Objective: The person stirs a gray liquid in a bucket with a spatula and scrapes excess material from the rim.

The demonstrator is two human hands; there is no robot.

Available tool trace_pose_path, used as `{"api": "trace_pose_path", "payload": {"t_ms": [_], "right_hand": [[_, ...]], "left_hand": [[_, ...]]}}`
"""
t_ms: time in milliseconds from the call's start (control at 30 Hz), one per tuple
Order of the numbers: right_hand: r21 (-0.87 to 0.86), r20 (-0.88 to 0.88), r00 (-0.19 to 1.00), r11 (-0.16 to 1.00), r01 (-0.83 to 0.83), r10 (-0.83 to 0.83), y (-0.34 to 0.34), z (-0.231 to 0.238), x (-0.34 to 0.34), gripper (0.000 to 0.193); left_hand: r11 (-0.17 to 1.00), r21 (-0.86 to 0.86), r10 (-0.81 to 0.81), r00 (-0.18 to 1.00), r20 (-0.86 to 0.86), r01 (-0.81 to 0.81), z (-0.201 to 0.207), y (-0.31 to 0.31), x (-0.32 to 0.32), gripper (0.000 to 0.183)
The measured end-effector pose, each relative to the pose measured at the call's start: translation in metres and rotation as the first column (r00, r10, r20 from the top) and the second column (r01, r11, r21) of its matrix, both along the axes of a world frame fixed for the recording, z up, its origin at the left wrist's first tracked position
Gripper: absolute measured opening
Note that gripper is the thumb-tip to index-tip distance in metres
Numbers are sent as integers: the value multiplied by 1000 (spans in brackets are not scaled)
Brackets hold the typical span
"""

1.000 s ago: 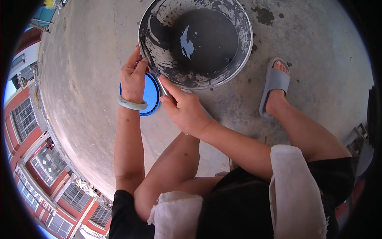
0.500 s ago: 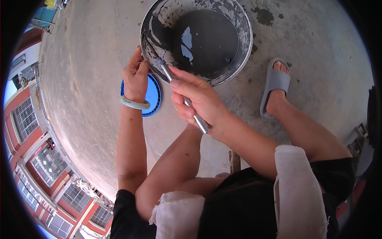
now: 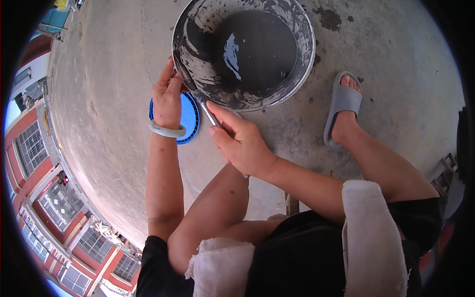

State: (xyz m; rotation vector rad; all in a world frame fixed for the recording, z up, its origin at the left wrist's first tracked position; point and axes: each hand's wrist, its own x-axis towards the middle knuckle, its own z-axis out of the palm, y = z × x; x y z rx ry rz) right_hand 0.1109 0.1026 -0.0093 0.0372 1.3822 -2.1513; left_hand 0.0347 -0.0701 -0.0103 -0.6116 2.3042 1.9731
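Observation:
A wide bucket (image 3: 306, 74), coated inside with grey smears, stands at the top of the view and holds dark grey liquid (image 3: 262, 54). My left hand (image 3: 167, 96), wearing a pale bangle, is closed at the bucket's left rim, thumb and fingers pinching the edge. My right hand (image 3: 242, 141) wraps round the metal handle of a tool (image 3: 212, 116). The tool's dark, slurry-coated head lies along the inner left wall by the rim, close to my left fingertips; its exact shape is hard to make out. Most of the handle is hidden in my palm.
A round blue lid (image 3: 190, 116) lies on the concrete ground (image 3: 109, 114), partly behind my left wrist. My foot in a grey slipper (image 3: 344, 106) is right of the bucket. Wet spots (image 3: 328, 20) mark the ground nearby. A red building (image 3: 64, 218) stands far left.
My right hand has moved slightly down, drawing the tool along the rim toward me. Its handle has sunk deeper into my palm's cover. My left hand stays at the rim.

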Motion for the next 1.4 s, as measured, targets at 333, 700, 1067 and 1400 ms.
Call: {"api": "trace_pose_path", "payload": {"t_ms": [333,700,1067,1400], "right_hand": [[-125,172,983,991,-42,64,-1,9,-13,49],[-108,133,986,991,-83,97,-3,6,-9,50],[-169,155,986,985,-33,60,-1,6,-17,50],[-176,198,980,984,20,16,-17,6,-17,51]], "left_hand": [[994,-98,-43,999,-2,43,-1,-7,2,41],[995,-32,-101,993,-56,99,-7,-9,5,40],[981,-188,-40,999,25,44,1,-1,5,42],[968,-244,-63,997,-52,48,-3,-1,4,41]]}}
